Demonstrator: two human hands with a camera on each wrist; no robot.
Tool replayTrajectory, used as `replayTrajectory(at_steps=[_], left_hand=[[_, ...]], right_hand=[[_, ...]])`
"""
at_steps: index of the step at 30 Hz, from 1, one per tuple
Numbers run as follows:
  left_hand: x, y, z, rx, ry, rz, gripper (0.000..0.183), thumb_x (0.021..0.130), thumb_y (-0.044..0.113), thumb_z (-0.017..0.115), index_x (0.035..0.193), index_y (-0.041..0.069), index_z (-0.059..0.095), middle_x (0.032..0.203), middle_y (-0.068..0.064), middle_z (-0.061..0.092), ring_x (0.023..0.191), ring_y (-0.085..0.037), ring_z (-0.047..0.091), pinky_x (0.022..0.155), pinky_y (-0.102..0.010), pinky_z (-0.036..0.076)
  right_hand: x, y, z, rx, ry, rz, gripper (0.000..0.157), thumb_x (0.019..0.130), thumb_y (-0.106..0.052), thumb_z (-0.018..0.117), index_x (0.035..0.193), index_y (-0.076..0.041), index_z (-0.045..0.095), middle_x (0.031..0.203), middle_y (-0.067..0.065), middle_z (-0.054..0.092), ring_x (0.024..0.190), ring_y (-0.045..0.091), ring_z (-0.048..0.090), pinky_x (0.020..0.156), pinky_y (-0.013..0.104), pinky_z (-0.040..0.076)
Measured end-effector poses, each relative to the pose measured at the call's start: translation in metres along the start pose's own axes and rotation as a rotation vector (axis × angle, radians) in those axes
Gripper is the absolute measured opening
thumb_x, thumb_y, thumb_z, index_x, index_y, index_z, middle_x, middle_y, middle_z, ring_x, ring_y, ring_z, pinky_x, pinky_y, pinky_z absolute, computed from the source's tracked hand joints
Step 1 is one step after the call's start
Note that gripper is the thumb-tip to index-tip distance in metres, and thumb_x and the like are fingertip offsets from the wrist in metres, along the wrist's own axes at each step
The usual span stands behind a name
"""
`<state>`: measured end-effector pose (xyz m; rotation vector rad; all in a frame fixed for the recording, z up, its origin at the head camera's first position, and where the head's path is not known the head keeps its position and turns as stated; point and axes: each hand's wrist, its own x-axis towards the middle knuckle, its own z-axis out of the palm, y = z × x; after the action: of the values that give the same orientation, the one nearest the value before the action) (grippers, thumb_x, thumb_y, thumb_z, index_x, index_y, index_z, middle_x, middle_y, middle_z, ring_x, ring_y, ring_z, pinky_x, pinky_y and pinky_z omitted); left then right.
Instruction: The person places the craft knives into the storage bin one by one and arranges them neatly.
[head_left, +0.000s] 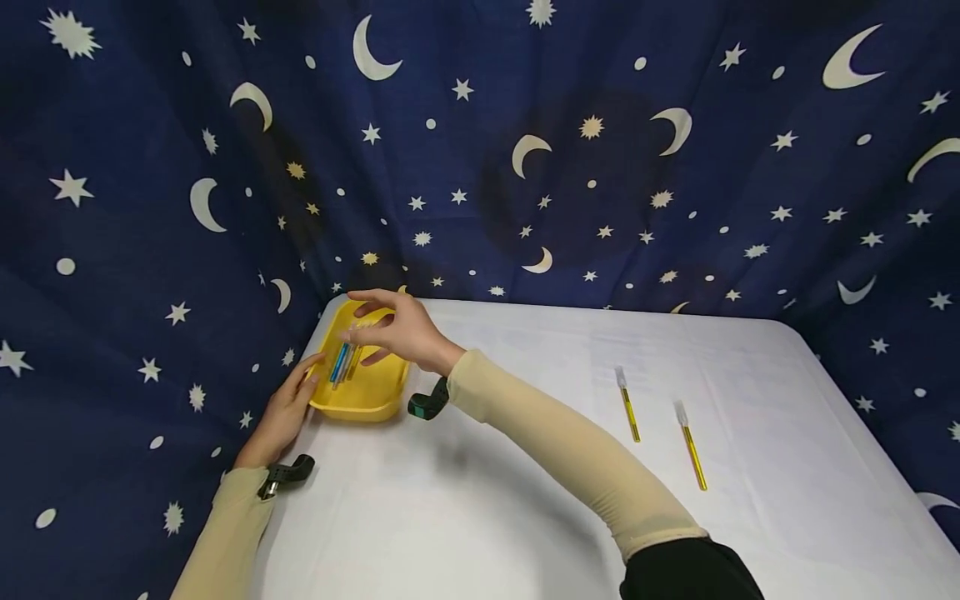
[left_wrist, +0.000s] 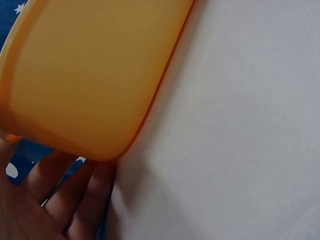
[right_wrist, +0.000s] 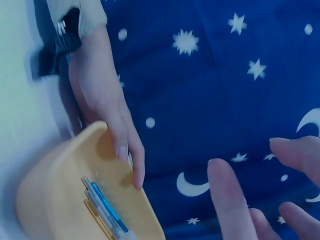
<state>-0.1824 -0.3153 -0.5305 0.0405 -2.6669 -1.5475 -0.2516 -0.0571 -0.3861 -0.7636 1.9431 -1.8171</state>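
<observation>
Nearest: beige sleeves [head_left: 562, 442], dark device [head_left: 430, 402] at each wrist. Right of centre on white table [head_left: 787, 467]: gold pen-like tool [head_left: 693, 457]; slightly farther, second gold tool [head_left: 630, 411], roughly parallel, apart, pale caps pointing away. Far left: left hand [head_left: 283, 414] at left side of yellow tray [head_left: 375, 393], thumb and fingers straddling rim, gripping it. Inside tray: blue, silver and gold tools [right_wrist: 104, 207], side by side. Above these: right hand [head_left: 402, 333], thumb and fingers spread apart, nothing held. Behind: navy curtain [head_left: 465, 150], pale moons, stars.
</observation>
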Motion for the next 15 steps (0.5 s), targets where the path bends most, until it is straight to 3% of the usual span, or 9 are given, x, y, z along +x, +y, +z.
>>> replayTrajectory(at_steps=[7,15], left_hand=[[-0.001,0.0,0.0,0.009,-0.002,-0.01,0.055,0.122,0.036,0.038,0.173,0.017,0.032,0.179,-0.022,0.02,0.162,-0.044,0.022,0.129,-0.065,0.022],[-0.003,0.004,0.0,0.011,-0.013,-0.009,0.056,0.121,0.036,0.039,0.173,0.017,0.031,0.18,-0.019,0.02,0.164,-0.042,0.018,0.13,-0.063,0.019]], right_hand=[[-0.044,-0.005,-0.016,0.006,-0.028,-0.053,0.07,0.094,-0.009,0.088,0.158,-0.012,0.058,0.134,0.01,0.064,0.099,0.028,0.073,0.074,0.052,0.068],[-0.095,0.006,-0.045,-0.022,-0.009,-0.097,0.07,0.095,-0.011,0.088,0.158,-0.021,0.058,0.139,0.01,0.063,0.104,0.033,0.071,0.07,0.053,0.067]])
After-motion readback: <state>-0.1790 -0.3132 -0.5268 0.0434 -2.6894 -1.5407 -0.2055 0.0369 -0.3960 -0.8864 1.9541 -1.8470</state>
